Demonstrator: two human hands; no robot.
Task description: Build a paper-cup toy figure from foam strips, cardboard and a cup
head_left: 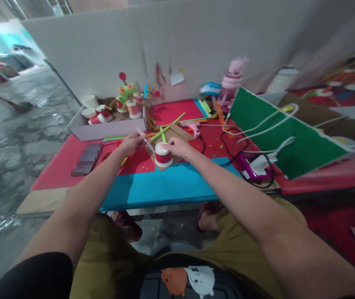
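Two hands meet mid-surface. The left hand [132,143] has its grip pinched shut on a thin white stick [148,145], tip angled toward the cup [163,155]. The right hand [179,146] has its grip closed w/ fingertips on the cup's top edge. The cup is red w/ white bands, upside down, standing on a brown cardboard piece [180,133] just beyond the blue sheet [165,185].

Edges and room: the blue sheet runs flat from the cup to the near edge of the surface [62,160], and that is the open stretch. Left of the hands is plain red, then a grey box [103,128] near the far-left corner w/ more cups in it. The right side is tight: a black cable [227,153] loops near the right forearm, a purple tool [252,170] sits close to the near edge, and a green board [289,137] leans tilted w/ white cords over it. Behind the cup, green strips [168,124] and a pink glue gun [191,126] lie just past the cardboard.

The surface is low, covered in red and blue, w/ paper scraps scattered on it. A pale partition wall [165,45] backs it, w/ a pink bottle [232,81] at its foot. A grey concrete floor [15,124] spreads to the left. The person sits w/ knees under the near edge.
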